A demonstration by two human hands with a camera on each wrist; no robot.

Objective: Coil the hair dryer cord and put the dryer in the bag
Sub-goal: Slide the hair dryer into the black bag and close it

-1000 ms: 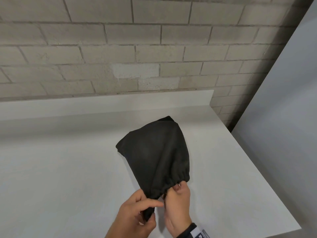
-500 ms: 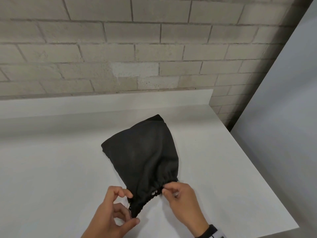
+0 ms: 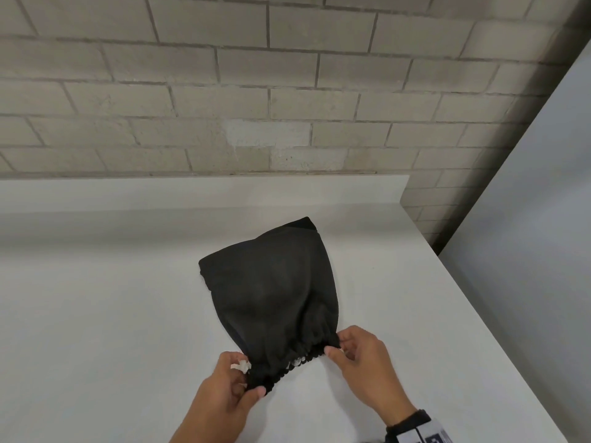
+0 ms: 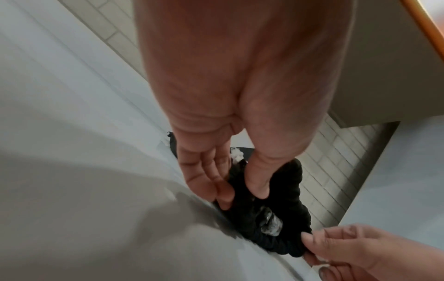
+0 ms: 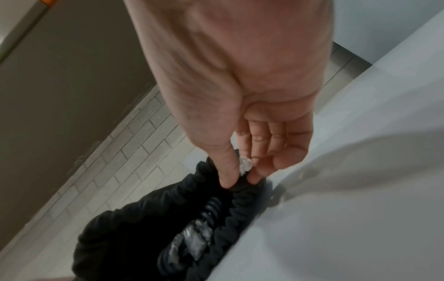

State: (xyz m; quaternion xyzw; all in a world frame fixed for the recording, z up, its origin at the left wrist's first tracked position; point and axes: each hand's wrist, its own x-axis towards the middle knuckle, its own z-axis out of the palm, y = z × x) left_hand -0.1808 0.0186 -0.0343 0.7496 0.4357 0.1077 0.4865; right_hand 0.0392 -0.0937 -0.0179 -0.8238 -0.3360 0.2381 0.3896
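**Two hands pinching the mouth of a black bag on a white counter**

A black bag [image 3: 271, 295] is lying on a white counter [image 3: 96, 314]. It is sitting toward the right half of the counter, near the front. The counter's right edge [image 3: 499, 340] is running slantwise close to the bag's right side, and past that edge a pale grey wall panel [image 3: 527, 251] is standing. At the back, a low white lip [image 3: 204, 193] is meeting a brick wall [image 3: 287, 91]. To the left of the bag the white top is stretching on to the edge of the picture. Behind the bag some bare counter is lying before the lip.

The bag's long way is running from front to back, leaning a little. Its closed bottom is pointing at the brick wall. Its gathered, crinkly mouth is pointing toward the person. The bag is looking puffy in the middle. In the wrist views a coiled black cord [image 5: 211, 207] and something shiny are peeking out of the mouth.

The left hand [image 3: 224, 398] is pinching the left end of the mouth between thumb and fingers, with a bit of white stuff [image 3: 240, 366] beside them. The right hand [image 3: 361, 366] is pinching the right end of the mouth with thumb and fingertips. A dark band [image 3: 412, 420] is sitting on the right wrist.
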